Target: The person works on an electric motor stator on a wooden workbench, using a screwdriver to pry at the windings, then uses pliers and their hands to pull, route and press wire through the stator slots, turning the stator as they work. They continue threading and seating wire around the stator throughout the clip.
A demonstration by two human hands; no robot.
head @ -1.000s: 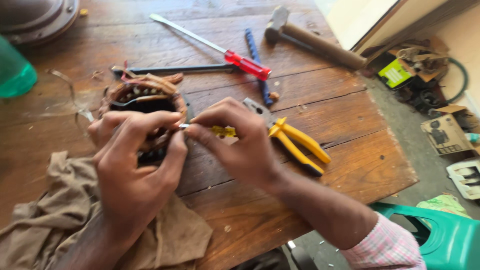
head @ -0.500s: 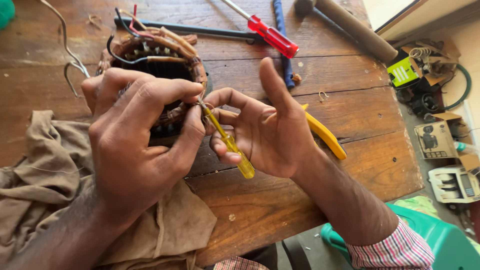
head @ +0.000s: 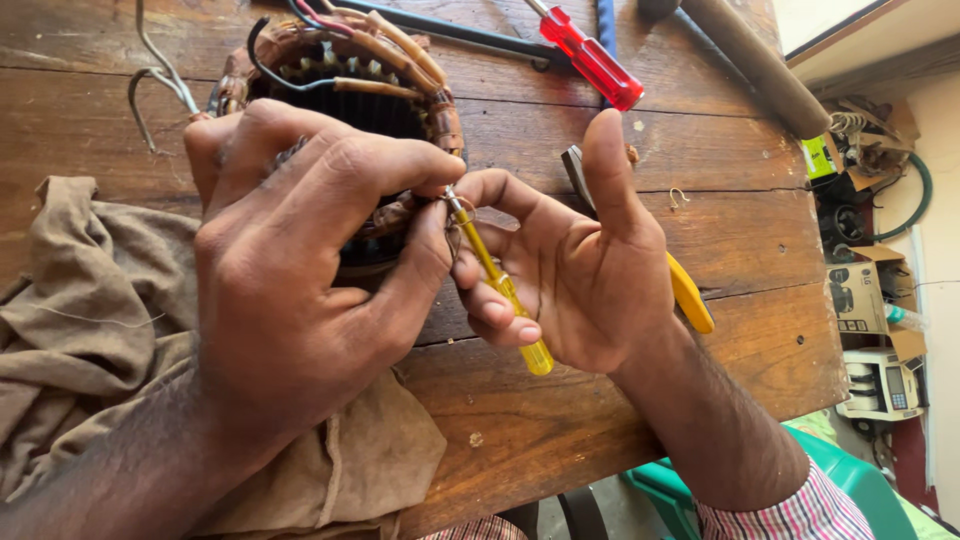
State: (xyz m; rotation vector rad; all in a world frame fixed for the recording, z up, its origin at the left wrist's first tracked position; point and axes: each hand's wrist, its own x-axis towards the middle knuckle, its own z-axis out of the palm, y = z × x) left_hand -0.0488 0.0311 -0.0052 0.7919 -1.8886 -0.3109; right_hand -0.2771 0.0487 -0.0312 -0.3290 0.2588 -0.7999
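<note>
Fingers: right hand (head: 580, 270) pinches yellow screwdriver (head: 497, 283), tip at windings, thumb up | left hand (head: 300, 270) curled over motor stator (head: 350, 90), frame centre-top, steadying it | brown cloth (head: 80, 330) lower left | red screwdriver (head: 590, 55) top

A translucent yellow-handled small screwdriver (head: 500, 285) lies just beside the brown, copper-toned motor winding (head: 350, 90), which has black and red wires. Beyond the winding lies a red-handled screwdriver (head: 592, 58); beside it is a drab brown cloth (head: 90, 330) on the reddish-brown wooden table (head: 740, 230). The shirt cuff (head: 800, 510) is red-and-white checked.
</note>
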